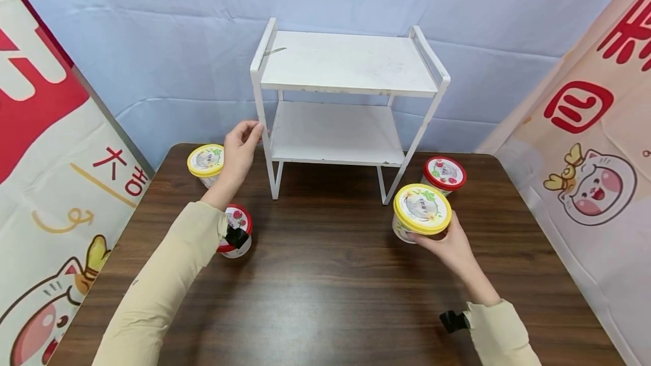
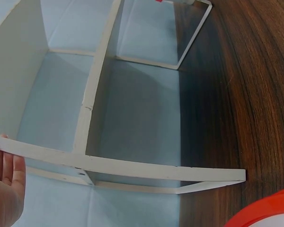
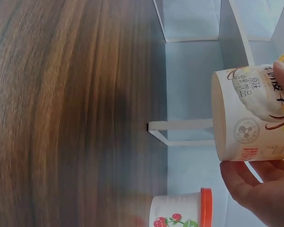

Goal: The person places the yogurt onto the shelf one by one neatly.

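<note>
A white two-tier shelf rack (image 1: 351,64) stands at the back middle of the table. My left hand (image 1: 240,148) holds its left front post, and the left wrist view shows the fingers (image 2: 8,165) behind that post (image 2: 132,166). In my right hand (image 1: 451,244) is a paper tub with a yellow lid (image 1: 421,210), raised above the table to the right of the rack. From the right wrist view, the tub's printed side (image 3: 255,113) and base face the camera, with fingers and thumb around it.
Behind the held tub is a red-lidded tub (image 1: 446,173) with strawberry print. On the left, a yellow-lidded tub (image 1: 205,161) sits far back, and another red-lidded tub (image 1: 239,218) is partly hidden by my left wrist. The brown wooden table (image 1: 315,287) is bordered by fabric hangings.
</note>
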Demonstrator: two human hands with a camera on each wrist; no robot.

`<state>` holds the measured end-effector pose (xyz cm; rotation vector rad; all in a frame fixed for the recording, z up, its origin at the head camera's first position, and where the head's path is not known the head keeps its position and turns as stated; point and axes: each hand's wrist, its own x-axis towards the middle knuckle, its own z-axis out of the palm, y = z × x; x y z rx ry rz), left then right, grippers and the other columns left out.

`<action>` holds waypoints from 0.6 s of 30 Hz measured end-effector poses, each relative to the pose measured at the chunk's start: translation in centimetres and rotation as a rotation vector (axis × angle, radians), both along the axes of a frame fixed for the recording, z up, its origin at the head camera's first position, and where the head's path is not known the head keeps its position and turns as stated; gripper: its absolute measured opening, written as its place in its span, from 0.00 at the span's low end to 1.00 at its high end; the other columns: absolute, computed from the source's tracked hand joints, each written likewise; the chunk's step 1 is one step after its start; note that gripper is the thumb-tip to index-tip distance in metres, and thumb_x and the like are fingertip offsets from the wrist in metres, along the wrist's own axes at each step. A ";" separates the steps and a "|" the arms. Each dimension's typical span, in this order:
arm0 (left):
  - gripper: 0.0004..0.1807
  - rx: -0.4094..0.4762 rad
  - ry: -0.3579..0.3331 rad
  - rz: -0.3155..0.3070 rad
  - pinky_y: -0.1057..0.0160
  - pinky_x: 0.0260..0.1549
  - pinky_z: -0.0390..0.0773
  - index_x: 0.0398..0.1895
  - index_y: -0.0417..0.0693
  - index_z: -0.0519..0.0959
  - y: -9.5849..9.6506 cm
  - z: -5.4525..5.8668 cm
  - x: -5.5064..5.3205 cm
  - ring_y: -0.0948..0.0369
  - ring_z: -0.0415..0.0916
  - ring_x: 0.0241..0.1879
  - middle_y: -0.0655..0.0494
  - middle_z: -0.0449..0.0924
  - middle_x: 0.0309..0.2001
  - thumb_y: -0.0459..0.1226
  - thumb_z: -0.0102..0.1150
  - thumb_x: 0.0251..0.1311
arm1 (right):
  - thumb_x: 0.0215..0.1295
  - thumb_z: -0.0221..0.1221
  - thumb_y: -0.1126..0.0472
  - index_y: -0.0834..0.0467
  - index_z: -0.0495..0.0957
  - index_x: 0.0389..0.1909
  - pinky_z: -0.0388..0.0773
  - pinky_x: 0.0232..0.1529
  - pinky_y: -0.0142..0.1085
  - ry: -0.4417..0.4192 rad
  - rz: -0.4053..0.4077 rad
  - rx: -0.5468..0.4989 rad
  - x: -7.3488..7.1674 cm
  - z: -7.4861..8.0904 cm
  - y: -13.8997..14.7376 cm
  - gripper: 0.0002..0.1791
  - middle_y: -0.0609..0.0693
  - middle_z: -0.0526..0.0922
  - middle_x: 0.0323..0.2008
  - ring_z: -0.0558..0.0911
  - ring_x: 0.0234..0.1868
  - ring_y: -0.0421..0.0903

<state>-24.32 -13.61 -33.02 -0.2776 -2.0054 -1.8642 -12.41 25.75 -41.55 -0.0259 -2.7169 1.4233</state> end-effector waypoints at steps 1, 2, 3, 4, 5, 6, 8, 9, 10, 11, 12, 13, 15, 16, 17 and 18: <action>0.13 -0.003 0.000 0.002 0.75 0.34 0.73 0.40 0.22 0.73 0.0 0.0 0.0 0.69 0.73 0.30 0.25 0.74 0.40 0.30 0.48 0.64 | 0.46 0.70 0.58 0.63 0.49 0.65 0.62 0.55 0.55 0.001 0.005 -0.006 0.0 0.0 -0.1 0.50 0.62 0.63 0.57 0.63 0.57 0.56; 0.13 -0.004 0.000 0.003 0.76 0.34 0.73 0.40 0.22 0.73 0.0 0.0 0.0 0.69 0.73 0.30 0.25 0.74 0.40 0.30 0.48 0.64 | 0.46 0.70 0.58 0.63 0.49 0.65 0.62 0.55 0.54 0.002 0.009 -0.010 0.0 -0.1 -0.3 0.50 0.61 0.63 0.57 0.63 0.57 0.56; 0.13 -0.007 0.001 0.005 0.76 0.34 0.73 0.40 0.22 0.73 0.0 0.0 0.0 0.69 0.73 0.30 0.26 0.74 0.39 0.30 0.48 0.64 | 0.46 0.70 0.58 0.63 0.49 0.65 0.63 0.55 0.54 0.003 0.012 -0.015 0.0 -0.1 -0.4 0.49 0.61 0.63 0.57 0.63 0.57 0.56; 0.13 -0.008 0.002 0.006 0.76 0.34 0.73 0.40 0.22 0.73 0.0 0.0 0.0 0.69 0.73 0.30 0.26 0.74 0.39 0.30 0.48 0.64 | 0.46 0.70 0.59 0.63 0.49 0.64 0.63 0.55 0.53 0.005 0.015 -0.018 0.0 -0.1 -0.6 0.49 0.61 0.63 0.57 0.63 0.57 0.56; 0.13 -0.008 0.003 0.007 0.76 0.34 0.73 0.40 0.22 0.73 0.0 0.0 0.0 0.69 0.73 0.30 0.27 0.75 0.39 0.30 0.48 0.64 | 0.46 0.70 0.59 0.63 0.50 0.65 0.63 0.55 0.53 0.007 0.018 -0.019 -0.1 -0.1 -0.7 0.49 0.61 0.63 0.57 0.64 0.57 0.55; 0.13 -0.009 0.005 0.009 0.75 0.34 0.73 0.40 0.22 0.73 0.0 0.0 0.0 0.69 0.73 0.30 0.29 0.75 0.38 0.30 0.49 0.63 | 0.46 0.70 0.59 0.63 0.50 0.64 0.63 0.55 0.53 0.009 0.021 -0.021 -0.1 -0.1 -0.8 0.49 0.61 0.63 0.56 0.63 0.57 0.55; 0.13 -0.004 0.008 0.010 0.75 0.34 0.73 0.40 0.22 0.73 0.0 0.0 0.0 0.69 0.73 0.30 0.33 0.77 0.36 0.30 0.49 0.63 | 0.46 0.70 0.60 0.63 0.50 0.65 0.62 0.55 0.54 0.011 0.025 -0.023 -0.1 -0.1 -1.0 0.49 0.61 0.64 0.56 0.63 0.57 0.55; 0.13 -0.006 0.009 0.011 0.75 0.34 0.73 0.39 0.23 0.73 0.0 0.1 0.0 0.69 0.73 0.29 0.36 0.78 0.35 0.30 0.49 0.63 | 0.46 0.70 0.60 0.63 0.50 0.65 0.62 0.55 0.54 0.010 0.030 -0.024 -0.1 -0.1 -1.1 0.49 0.61 0.63 0.57 0.63 0.58 0.55; 0.12 -0.004 0.010 0.012 0.75 0.34 0.73 0.39 0.23 0.73 0.0 0.1 0.1 0.69 0.73 0.30 0.39 0.79 0.34 0.30 0.49 0.63 | 0.46 0.70 0.60 0.62 0.50 0.65 0.62 0.55 0.54 0.009 0.034 -0.027 -0.1 -0.1 -1.3 0.50 0.61 0.63 0.57 0.63 0.58 0.55; 0.12 -0.006 0.010 0.012 0.75 0.34 0.73 0.39 0.23 0.73 0.0 0.1 0.1 0.68 0.73 0.30 0.43 0.79 0.33 0.30 0.49 0.63 | 0.45 0.70 0.59 0.62 0.49 0.65 0.62 0.55 0.54 0.006 0.038 -0.029 -0.1 -0.1 -1.4 0.50 0.61 0.63 0.57 0.63 0.58 0.55; 0.12 -0.007 0.007 0.013 0.75 0.34 0.73 0.39 0.23 0.73 0.0 0.1 0.1 0.68 0.73 0.30 0.44 0.79 0.33 0.30 0.49 0.63 | 0.45 0.70 0.59 0.62 0.49 0.65 0.61 0.56 0.54 0.003 0.042 -0.031 -0.2 -0.1 -1.5 0.50 0.60 0.63 0.57 0.63 0.58 0.55; 0.12 -0.007 0.005 0.014 0.74 0.34 0.73 0.39 0.23 0.73 -0.1 0.1 0.1 0.68 0.73 0.30 0.45 0.79 0.33 0.30 0.49 0.63 | 0.45 0.70 0.59 0.62 0.49 0.66 0.61 0.56 0.54 0.002 0.048 -0.039 -0.3 -0.1 -1.6 0.50 0.60 0.63 0.57 0.63 0.59 0.55; 0.13 -0.010 0.023 0.010 0.75 0.34 0.73 0.39 0.24 0.74 -0.3 -0.5 -0.5 0.69 0.73 0.30 0.41 0.79 0.34 0.31 0.50 0.63 | 0.45 0.70 0.60 0.61 0.49 0.66 0.62 0.56 0.53 0.004 0.060 -0.051 -0.4 -0.2 -1.9 0.51 0.60 0.63 0.58 0.63 0.59 0.54; 0.13 -0.012 0.018 0.008 0.75 0.34 0.73 0.39 0.24 0.74 -0.3 -0.5 -0.4 0.69 0.73 0.30 0.38 0.78 0.35 0.31 0.49 0.63 | 0.45 0.70 0.60 0.61 0.49 0.66 0.62 0.55 0.53 0.006 0.063 -0.056 -0.4 -0.3 -2.0 0.51 0.59 0.63 0.58 0.63 0.58 0.54; 0.13 -0.015 0.019 0.005 0.75 0.34 0.73 0.39 0.24 0.74 -0.2 -0.5 -0.4 0.69 0.73 0.30 0.34 0.78 0.36 0.31 0.49 0.64 | 0.45 0.70 0.60 0.61 0.49 0.66 0.63 0.55 0.52 0.009 0.066 -0.062 -0.5 -0.3 -2.1 0.51 0.59 0.63 0.58 0.63 0.58 0.54; 0.13 -0.017 0.020 0.006 0.75 0.34 0.73 0.39 0.24 0.74 -0.2 -0.5 -0.4 0.69 0.73 0.30 0.32 0.77 0.37 0.31 0.49 0.64 | 0.45 0.70 0.60 0.61 0.49 0.66 0.63 0.55 0.52 0.013 0.069 -0.069 -0.5 -0.3 -2.3 0.51 0.59 0.63 0.58 0.63 0.58 0.53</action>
